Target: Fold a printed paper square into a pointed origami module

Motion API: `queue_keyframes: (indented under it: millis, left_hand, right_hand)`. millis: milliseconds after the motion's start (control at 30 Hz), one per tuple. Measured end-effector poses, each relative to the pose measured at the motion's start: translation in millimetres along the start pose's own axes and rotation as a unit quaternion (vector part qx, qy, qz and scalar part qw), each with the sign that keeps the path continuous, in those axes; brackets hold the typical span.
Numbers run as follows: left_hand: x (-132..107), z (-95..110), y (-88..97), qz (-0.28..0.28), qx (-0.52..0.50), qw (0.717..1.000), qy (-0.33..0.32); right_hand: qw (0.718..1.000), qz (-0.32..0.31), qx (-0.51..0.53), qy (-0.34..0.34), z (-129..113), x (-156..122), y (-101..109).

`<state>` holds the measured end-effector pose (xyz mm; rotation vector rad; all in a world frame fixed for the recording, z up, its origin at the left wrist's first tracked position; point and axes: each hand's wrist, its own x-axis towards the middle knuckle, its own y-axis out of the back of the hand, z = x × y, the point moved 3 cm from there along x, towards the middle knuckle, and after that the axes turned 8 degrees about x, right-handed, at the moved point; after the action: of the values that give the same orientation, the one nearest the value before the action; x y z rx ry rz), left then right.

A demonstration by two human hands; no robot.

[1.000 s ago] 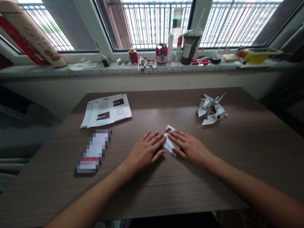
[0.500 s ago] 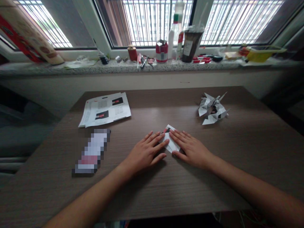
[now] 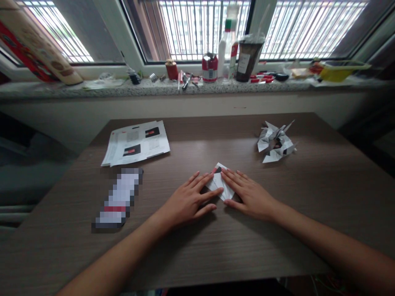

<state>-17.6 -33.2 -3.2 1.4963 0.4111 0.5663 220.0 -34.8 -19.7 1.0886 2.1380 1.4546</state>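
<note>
A small folded paper (image 3: 219, 181), white with a dark and red printed patch near its far corner, lies flat on the table between my hands. My left hand (image 3: 193, 198) rests at its left side, fingers spread, with the index fingertip on the paper's middle. On the right side, my right hand (image 3: 247, 193) lies with its fingers stretched over the paper's edge and the thumb at the near corner. Part of the paper is hidden under the fingers.
Printed sheets (image 3: 135, 143) are stacked at the back left, with a blurred-out phone-like object (image 3: 119, 201) nearer me. Folded paper pieces (image 3: 275, 142) lie heaped at the back right. Along the windowsill (image 3: 123, 88) stand a red can (image 3: 210, 68), a bottle and a dark cup (image 3: 247, 59).
My left fingers have spread further apart, and the index fingertip has shifted slightly right and nearer me across the paper. More of the paper's left side shows. My right hand has barely moved.
</note>
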Motion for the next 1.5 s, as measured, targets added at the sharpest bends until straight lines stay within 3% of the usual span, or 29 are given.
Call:
queue_keyframes:
  millis: [233, 500, 833, 1500]
  left_hand:
    - [3.1, 1.9, 0.2, 0.012, -0.005, 1.000, 0.004]
    - [5.7, 7.5, -2.1, 0.022, 0.004, 1.000, 0.005]
    - [5.3, 4.1, -5.3, -0.004, -0.017, 1.000, -0.011]
    - [16.3, 2.0, -0.6, -0.008, -0.033, 0.999, 0.017]
  right_hand:
    - [0.997, 0.031, 0.064, -0.013, 9.6, -2.5, 11.0]
    - [0.999, 0.030, 0.036, -0.005, 12.6, -2.6, 10.5]
    - [0.998, 0.030, 0.036, 0.031, 9.3, -2.2, 15.1]
    - [0.999, 0.010, 0.041, 0.027, 13.2, 1.2, 14.1]
